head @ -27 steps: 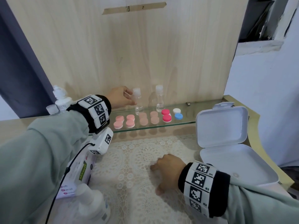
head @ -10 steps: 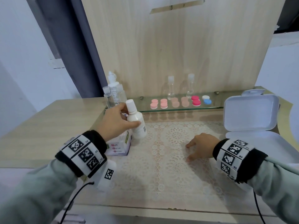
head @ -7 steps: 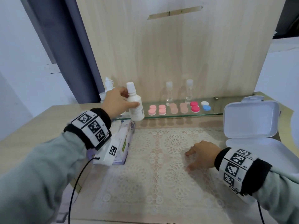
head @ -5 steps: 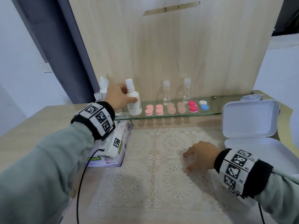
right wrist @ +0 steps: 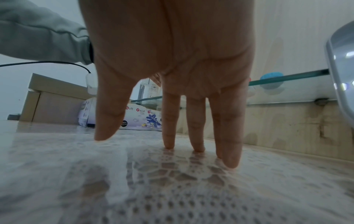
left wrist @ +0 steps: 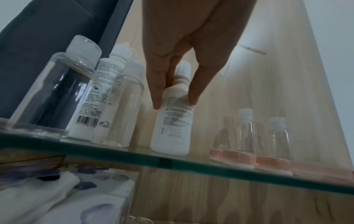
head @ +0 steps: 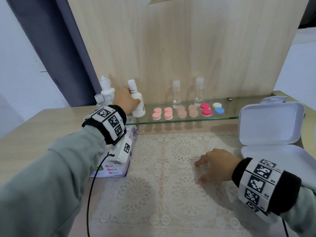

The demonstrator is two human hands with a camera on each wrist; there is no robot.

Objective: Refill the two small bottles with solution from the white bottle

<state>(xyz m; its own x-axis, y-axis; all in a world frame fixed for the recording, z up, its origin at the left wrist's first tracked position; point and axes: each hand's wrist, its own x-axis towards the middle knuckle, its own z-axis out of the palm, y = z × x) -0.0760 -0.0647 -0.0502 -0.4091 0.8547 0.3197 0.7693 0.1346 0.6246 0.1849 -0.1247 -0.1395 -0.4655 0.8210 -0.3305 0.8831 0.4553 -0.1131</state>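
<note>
The white bottle [head: 137,103] [left wrist: 173,128] stands upright, capped, at the left end of the glass shelf [head: 230,115] [left wrist: 114,153]. My left hand [head: 125,100] [left wrist: 174,104] grips it near the shoulder, thumb on one side and fingers on the other. Two small clear bottles [head: 176,94] [head: 199,92] stand capped further right on the shelf, against the wooden back panel; the left wrist view shows them too [left wrist: 246,128] [left wrist: 280,133]. My right hand [head: 212,165] [right wrist: 153,144] rests on the lace mat [head: 171,185] with straight fingers, holding nothing.
Several pink, red, white and blue lens cases [head: 162,113] lie along the shelf front. More bottles [head: 106,91] stand left of the white one. A tissue box [head: 116,166] sits under my left wrist. An open white case [head: 271,127] stands at the right.
My left hand left the small bottle on the shelf, took the white bottle from the mat's left edge and carried it up onto the glass shelf. The right hand stayed on the mat.
</note>
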